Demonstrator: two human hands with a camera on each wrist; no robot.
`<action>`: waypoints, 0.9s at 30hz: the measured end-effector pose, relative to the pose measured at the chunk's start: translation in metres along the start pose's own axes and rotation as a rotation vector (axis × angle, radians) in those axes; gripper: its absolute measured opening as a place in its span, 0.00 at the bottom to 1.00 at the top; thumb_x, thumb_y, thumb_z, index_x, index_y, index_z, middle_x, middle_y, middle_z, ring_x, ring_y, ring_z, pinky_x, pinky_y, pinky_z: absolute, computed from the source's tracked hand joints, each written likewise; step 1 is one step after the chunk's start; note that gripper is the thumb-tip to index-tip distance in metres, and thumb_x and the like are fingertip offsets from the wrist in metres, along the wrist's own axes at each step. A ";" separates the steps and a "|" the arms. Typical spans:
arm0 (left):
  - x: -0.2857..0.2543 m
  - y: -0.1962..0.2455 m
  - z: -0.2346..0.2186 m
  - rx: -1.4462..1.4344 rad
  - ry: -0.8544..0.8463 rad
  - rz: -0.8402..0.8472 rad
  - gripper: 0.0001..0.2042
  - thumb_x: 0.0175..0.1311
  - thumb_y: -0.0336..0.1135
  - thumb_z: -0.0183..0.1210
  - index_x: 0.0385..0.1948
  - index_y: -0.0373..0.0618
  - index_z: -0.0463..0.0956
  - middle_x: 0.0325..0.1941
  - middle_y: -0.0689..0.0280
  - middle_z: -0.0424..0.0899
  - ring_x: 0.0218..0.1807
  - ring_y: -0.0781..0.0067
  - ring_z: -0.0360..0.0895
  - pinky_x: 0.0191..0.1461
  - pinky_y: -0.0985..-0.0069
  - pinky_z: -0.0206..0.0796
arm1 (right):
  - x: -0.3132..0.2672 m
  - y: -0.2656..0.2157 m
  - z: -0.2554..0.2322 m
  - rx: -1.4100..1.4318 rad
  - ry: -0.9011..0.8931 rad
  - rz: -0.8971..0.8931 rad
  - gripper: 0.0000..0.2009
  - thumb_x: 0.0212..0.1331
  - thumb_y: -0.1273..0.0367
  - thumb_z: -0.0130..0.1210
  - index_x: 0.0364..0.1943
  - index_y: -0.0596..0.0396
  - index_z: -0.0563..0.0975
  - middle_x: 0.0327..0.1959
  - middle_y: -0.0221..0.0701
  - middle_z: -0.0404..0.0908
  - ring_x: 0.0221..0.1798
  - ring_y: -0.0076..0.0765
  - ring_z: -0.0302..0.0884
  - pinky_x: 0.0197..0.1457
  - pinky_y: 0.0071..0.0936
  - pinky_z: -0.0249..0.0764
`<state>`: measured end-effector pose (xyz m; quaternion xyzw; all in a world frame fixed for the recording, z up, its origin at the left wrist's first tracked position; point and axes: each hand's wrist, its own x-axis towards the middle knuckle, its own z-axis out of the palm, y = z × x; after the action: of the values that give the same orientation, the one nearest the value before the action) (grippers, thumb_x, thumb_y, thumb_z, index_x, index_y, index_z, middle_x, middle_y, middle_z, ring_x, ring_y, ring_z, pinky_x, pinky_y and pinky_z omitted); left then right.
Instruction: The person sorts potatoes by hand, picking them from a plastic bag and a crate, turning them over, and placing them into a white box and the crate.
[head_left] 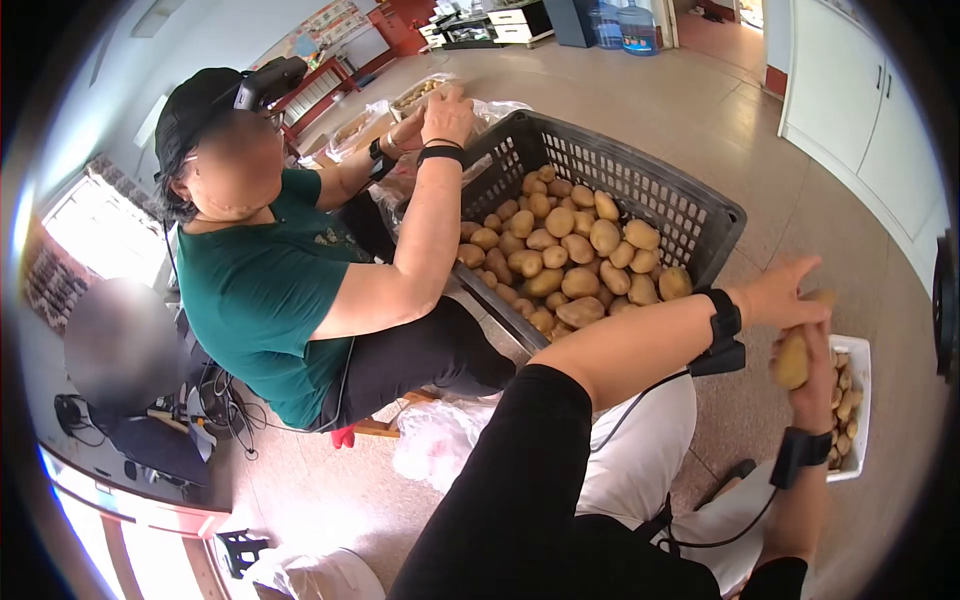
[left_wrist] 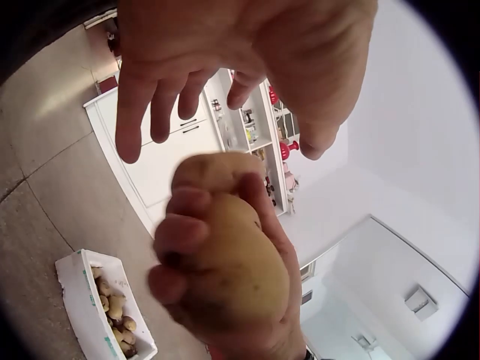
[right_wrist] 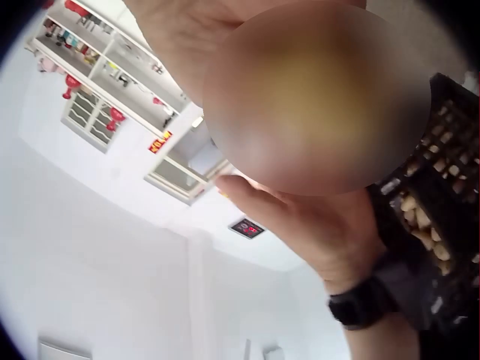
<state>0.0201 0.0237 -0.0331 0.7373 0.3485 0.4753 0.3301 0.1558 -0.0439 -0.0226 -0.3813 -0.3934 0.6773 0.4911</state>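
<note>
In the head view the right hand (head_left: 815, 365) grips a potato (head_left: 792, 360), with a second potato (head_left: 822, 298) at its fingertips. From the left wrist view, its fingers curl round the larger potato (left_wrist: 244, 262) and the smaller potato (left_wrist: 214, 171) touches it above. The left hand (head_left: 775, 293) is beside them, fingers extended and apart, holding nothing; its palm (left_wrist: 247, 37) hangs over the potatoes in the left wrist view. In the right wrist view a blurred yellow-brown shape (right_wrist: 315, 97) covers much of the right hand, with the left hand (right_wrist: 322, 232) beyond.
A black crate (head_left: 640, 155) of potatoes stands in front. On the floor at the right, a white box (head_left: 860, 400) holds potatoes. Another person (head_left: 260, 260) in a green shirt sits at the left, hands over the crate's far corner. White cabinets (head_left: 840, 90) stand at the back right.
</note>
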 end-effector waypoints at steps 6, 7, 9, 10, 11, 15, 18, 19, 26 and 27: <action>-0.007 0.006 -0.017 0.099 -0.344 -0.045 0.28 0.46 0.44 0.61 0.49 0.38 0.66 0.43 0.47 0.75 0.45 0.50 0.74 0.47 0.66 0.67 | 0.006 0.037 0.003 0.086 -0.068 0.026 0.12 0.59 0.65 0.48 0.46 0.49 0.66 0.31 0.33 0.75 0.28 0.33 0.76 0.27 0.28 0.75; -0.006 0.006 -0.014 0.079 -0.258 0.007 0.26 0.46 0.43 0.61 0.46 0.38 0.68 0.41 0.48 0.76 0.44 0.50 0.75 0.46 0.66 0.67 | 0.006 0.035 0.002 0.084 -0.071 0.023 0.13 0.59 0.65 0.48 0.47 0.49 0.66 0.31 0.33 0.75 0.28 0.34 0.76 0.27 0.29 0.75; -0.002 0.011 -0.020 0.058 -0.298 -0.153 0.21 0.49 0.39 0.60 0.43 0.38 0.68 0.36 0.55 0.78 0.36 0.62 0.77 0.40 0.70 0.69 | 0.010 0.032 0.005 0.098 -0.059 0.011 0.14 0.59 0.66 0.48 0.49 0.48 0.66 0.31 0.33 0.75 0.28 0.35 0.76 0.27 0.30 0.76; -0.003 0.013 -0.020 -0.015 -0.259 -0.299 0.19 0.52 0.36 0.59 0.43 0.38 0.66 0.34 0.61 0.77 0.34 0.73 0.75 0.35 0.75 0.69 | 0.010 0.028 0.009 0.116 -0.045 0.005 0.15 0.59 0.66 0.48 0.50 0.48 0.66 0.30 0.34 0.75 0.28 0.35 0.77 0.27 0.30 0.76; -0.003 0.023 -0.028 -0.229 -0.255 -0.400 0.15 0.57 0.35 0.57 0.42 0.39 0.66 0.31 0.66 0.75 0.33 0.80 0.72 0.32 0.78 0.69 | 0.009 0.021 0.010 0.161 -0.052 0.027 0.16 0.59 0.66 0.49 0.51 0.49 0.65 0.31 0.34 0.75 0.30 0.33 0.76 0.29 0.30 0.76; -0.003 0.031 -0.040 -0.482 -0.051 -0.511 0.12 0.60 0.36 0.55 0.41 0.44 0.66 0.32 0.68 0.73 0.34 0.77 0.74 0.31 0.77 0.70 | 0.026 0.019 -0.026 0.581 0.010 0.116 0.13 0.58 0.64 0.51 0.45 0.51 0.67 0.34 0.36 0.75 0.33 0.36 0.76 0.35 0.35 0.76; 0.004 0.041 -0.040 -0.618 -0.159 -0.681 0.09 0.61 0.36 0.53 0.37 0.43 0.67 0.28 0.65 0.74 0.30 0.72 0.75 0.29 0.73 0.72 | 0.034 0.017 -0.041 0.847 0.164 0.078 0.13 0.59 0.61 0.48 0.41 0.54 0.69 0.37 0.38 0.74 0.41 0.39 0.74 0.45 0.40 0.72; 0.005 0.043 -0.038 -0.623 -0.232 -0.701 0.08 0.61 0.36 0.53 0.36 0.43 0.67 0.27 0.64 0.74 0.29 0.72 0.75 0.29 0.73 0.71 | 0.031 0.012 -0.041 0.842 0.177 0.056 0.13 0.59 0.61 0.48 0.41 0.54 0.69 0.37 0.38 0.74 0.41 0.39 0.74 0.45 0.40 0.72; 0.001 0.036 -0.031 -0.278 -0.461 -0.635 0.12 0.60 0.37 0.55 0.38 0.39 0.68 0.26 0.65 0.74 0.27 0.75 0.75 0.28 0.79 0.68 | 0.018 0.003 -0.025 0.872 -0.045 -0.099 0.15 0.57 0.65 0.45 0.44 0.60 0.67 0.44 0.40 0.72 0.51 0.42 0.69 0.58 0.43 0.64; 0.000 0.041 -0.031 -0.276 -0.458 -0.636 0.12 0.60 0.37 0.55 0.38 0.39 0.68 0.26 0.65 0.74 0.27 0.75 0.75 0.28 0.79 0.68 | 0.018 0.004 -0.024 0.809 -0.063 -0.132 0.16 0.56 0.66 0.45 0.46 0.62 0.67 0.45 0.40 0.72 0.52 0.42 0.69 0.58 0.42 0.65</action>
<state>-0.0003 0.0067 0.0104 0.6285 0.4093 0.2157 0.6252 0.1721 -0.0232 -0.0381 -0.1101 -0.1338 0.7557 0.6316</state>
